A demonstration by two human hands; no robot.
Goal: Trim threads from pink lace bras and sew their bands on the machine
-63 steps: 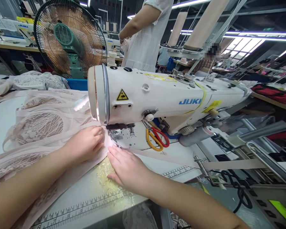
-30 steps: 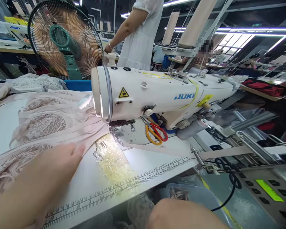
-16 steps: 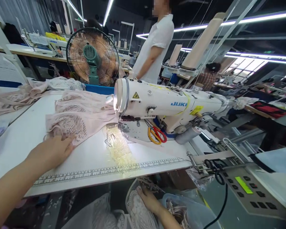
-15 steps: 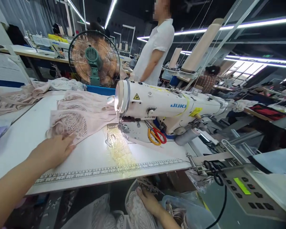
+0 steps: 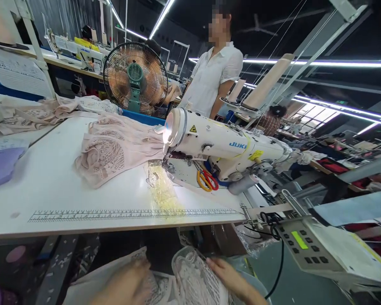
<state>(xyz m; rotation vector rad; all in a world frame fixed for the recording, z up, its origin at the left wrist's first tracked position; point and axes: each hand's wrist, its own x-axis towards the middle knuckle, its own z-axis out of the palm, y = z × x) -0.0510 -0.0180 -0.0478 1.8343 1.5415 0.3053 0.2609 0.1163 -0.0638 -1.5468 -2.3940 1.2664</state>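
Below the table's front edge, my left hand (image 5: 127, 281) and my right hand (image 5: 230, 277) both rest on a piece of pale lace fabric (image 5: 193, 279) in my lap. The right hand's fingers pinch its edge; the left hand lies over the cloth, blurred. Up on the white table (image 5: 51, 195) a pink lace garment (image 5: 111, 148) lies bunched, one end under the head of the white JUKI sewing machine (image 5: 222, 142). Neither hand touches the garment or the machine.
Red and yellow scissors (image 5: 206, 180) lie under the machine arm. A fan (image 5: 135, 78) stands behind the table, a person in a white shirt (image 5: 214, 78) beyond the machine. A control panel (image 5: 300, 241) sits at the right, purple cloth (image 5: 0, 165) at the left edge.
My left hand has left the pink garment on the table and dropped to my lap. My right hand went below the table earlier and stays there. The view has pulled back and tilted down.
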